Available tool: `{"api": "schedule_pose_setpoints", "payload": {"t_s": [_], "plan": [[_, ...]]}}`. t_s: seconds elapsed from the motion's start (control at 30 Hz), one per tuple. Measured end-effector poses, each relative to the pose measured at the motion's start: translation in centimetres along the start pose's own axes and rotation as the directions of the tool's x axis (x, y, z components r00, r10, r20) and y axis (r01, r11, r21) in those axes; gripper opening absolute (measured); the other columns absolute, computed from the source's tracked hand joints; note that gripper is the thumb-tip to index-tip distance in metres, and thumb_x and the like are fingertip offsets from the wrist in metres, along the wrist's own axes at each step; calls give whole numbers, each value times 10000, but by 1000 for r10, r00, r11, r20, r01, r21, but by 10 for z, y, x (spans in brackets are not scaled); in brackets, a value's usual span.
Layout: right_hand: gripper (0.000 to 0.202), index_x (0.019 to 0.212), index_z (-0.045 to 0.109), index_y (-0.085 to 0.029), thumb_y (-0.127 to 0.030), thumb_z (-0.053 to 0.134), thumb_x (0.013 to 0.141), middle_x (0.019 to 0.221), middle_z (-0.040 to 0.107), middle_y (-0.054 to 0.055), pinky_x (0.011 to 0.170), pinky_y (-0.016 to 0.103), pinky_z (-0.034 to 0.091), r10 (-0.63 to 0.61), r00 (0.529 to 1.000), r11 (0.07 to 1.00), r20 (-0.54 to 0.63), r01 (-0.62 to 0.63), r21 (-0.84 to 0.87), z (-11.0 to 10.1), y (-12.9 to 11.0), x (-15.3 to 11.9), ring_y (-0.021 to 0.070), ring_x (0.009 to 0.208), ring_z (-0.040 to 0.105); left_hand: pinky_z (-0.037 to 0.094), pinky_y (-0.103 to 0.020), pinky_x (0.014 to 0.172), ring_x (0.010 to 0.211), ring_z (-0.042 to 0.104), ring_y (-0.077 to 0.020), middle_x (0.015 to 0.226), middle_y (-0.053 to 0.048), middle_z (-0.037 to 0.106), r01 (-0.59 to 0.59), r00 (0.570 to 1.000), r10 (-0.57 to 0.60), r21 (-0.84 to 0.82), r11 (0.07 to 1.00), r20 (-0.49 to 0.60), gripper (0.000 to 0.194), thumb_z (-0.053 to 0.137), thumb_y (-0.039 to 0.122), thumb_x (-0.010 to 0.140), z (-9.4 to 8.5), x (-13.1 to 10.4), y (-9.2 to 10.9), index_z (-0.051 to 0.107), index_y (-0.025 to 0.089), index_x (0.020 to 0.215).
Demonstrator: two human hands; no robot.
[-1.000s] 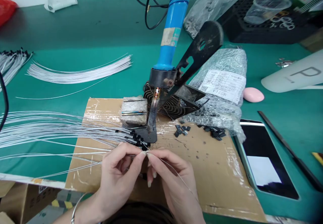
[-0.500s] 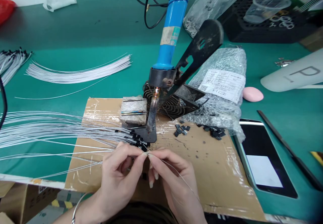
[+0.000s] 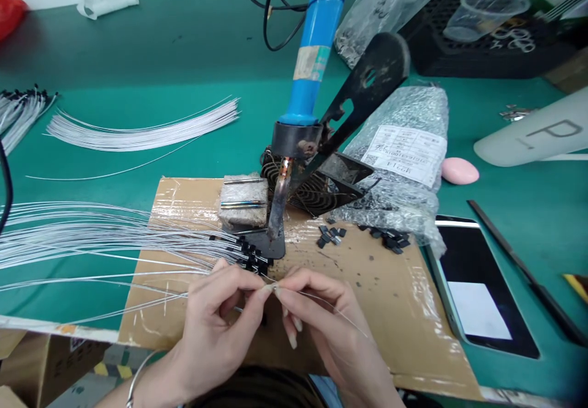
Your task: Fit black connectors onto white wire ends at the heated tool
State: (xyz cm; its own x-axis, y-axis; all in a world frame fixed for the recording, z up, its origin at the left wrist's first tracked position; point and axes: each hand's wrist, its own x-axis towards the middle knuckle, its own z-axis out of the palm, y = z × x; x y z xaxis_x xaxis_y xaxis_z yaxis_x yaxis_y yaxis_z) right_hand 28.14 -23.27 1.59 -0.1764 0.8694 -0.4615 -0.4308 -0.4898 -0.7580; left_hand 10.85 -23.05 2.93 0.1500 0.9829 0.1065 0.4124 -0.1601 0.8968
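Observation:
My left hand [image 3: 229, 319] and my right hand [image 3: 324, 313] meet fingertip to fingertip over the cardboard [image 3: 367, 347]. Both pinch a thin white wire [image 3: 342, 315], which trails back over my right hand. A tiny piece shows between the fingertips, too small to make out. Just beyond my left hand lie black-tipped white wires [image 3: 114, 236], their tips [image 3: 250, 255] by a metal base. A blue soldering iron [image 3: 305, 83] points down in its black stand [image 3: 367, 83], beyond the hands. Small black pieces [image 3: 392, 239] are scattered to the right.
Behind the cardboard is a small black fan [image 3: 312, 190], left of a bubble-wrap bag [image 3: 404, 144]. A phone [image 3: 482, 291] and a dark long tool [image 3: 523, 267] lie at the right. Another white wire bundle [image 3: 142, 129] lies back left; a black basket [image 3: 482, 59] stands back right.
Both hands have moved slightly to the right, still together at the fingertips. The right hand's lower fingers have shifted right and a little nearer to me.

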Motion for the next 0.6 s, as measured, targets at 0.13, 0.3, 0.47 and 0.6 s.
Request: {"api": "schedule_pose_setpoints", "payload": {"t_s": [0.13,0.3,0.47,0.6], "plan": [[281,748,845,-184,-448,934,782,562,649,-11,485,224,419,15,998,999,-57,-13,36,7,-2,-3,97,474,563,410,-286,571,602,528,-151,685,-4,668,44,999,-44,-35,998,-19,171,661,171,1015,3,-2,-2,740,213,869],[275,720,842,-187,-436,947,767,593,638,-20,499,238,425,3,994,995,-110,7,96,14,-1,-6,94,479,557,430,-279,574,606,566,-152,705,-14,694,65,997,-67,-38,997,-46,176,658,179,1019,5,-3,-3,730,211,862],[288,725,842,-184,-447,947,771,555,594,-32,504,212,436,-3,993,994,-119,16,109,15,1,-5,80,476,544,418,-264,554,576,536,-139,672,12,667,25,997,-26,-17,1000,-73,152,673,150,1003,7,-2,-1,728,221,880],[266,735,845,-193,-435,927,807,568,597,-29,483,199,445,-31,995,987,-90,45,156,15,7,-5,78,476,533,415,-260,561,555,520,-127,650,30,648,-7,995,6,-18,1000,-101,158,680,118,988,10,-2,-2,717,225,877]]}}
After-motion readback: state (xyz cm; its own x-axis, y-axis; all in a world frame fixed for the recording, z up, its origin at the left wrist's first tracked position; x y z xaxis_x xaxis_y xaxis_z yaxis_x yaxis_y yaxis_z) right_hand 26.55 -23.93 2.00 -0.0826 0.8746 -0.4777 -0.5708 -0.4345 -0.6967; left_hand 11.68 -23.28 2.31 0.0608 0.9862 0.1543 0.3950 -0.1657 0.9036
